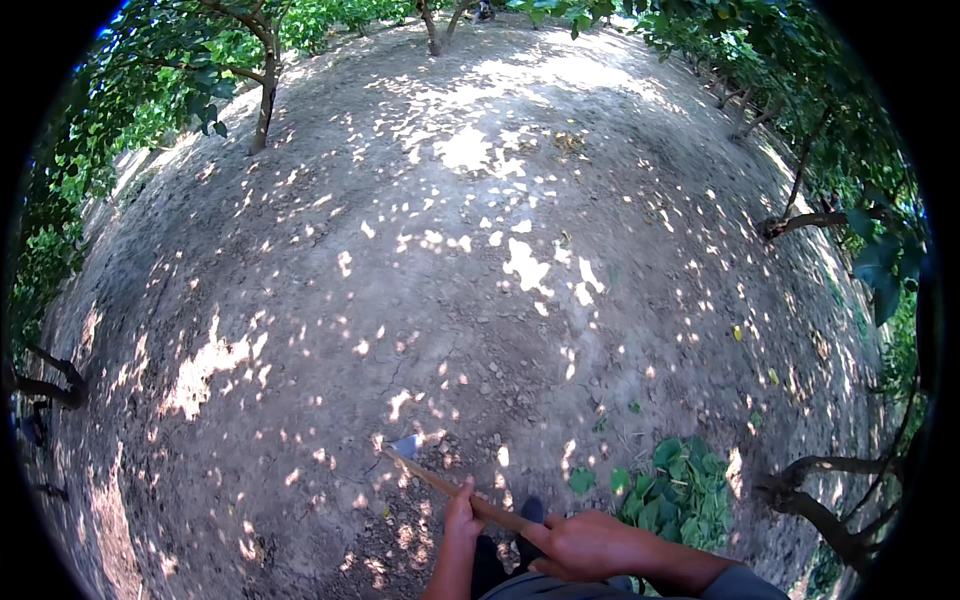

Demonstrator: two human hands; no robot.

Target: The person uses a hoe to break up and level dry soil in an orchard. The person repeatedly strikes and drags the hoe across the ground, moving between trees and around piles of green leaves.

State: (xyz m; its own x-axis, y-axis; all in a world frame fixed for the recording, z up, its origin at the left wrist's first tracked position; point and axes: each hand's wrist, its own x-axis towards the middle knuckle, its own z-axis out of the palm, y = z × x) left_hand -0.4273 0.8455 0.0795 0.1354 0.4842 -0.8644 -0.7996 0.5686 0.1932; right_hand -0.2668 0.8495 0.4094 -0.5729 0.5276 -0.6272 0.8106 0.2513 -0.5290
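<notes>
A hoe with a wooden handle (434, 479) slants across in front of my body at the bottom of the view. Its metal blade (406, 446) rests at or just above the dry soil, up and left of my hands. Closed round the middle of the handle is my left hand (461, 512). Farther back, near the handle's rear end, my right hand (585, 546) also grips it. Crumbled earth (480, 455) lies right beside the blade. Part of a dark shoe (533, 509) shows below the handle.
A heap of green leaves (680, 495) lies on the ground to my right. Tree trunks stand at the far left (266, 105) and lower right (825, 515), with low branches (820, 221) reaching in from the right. Cracked bare soil (300, 380) with patches of sunlight spreads between them.
</notes>
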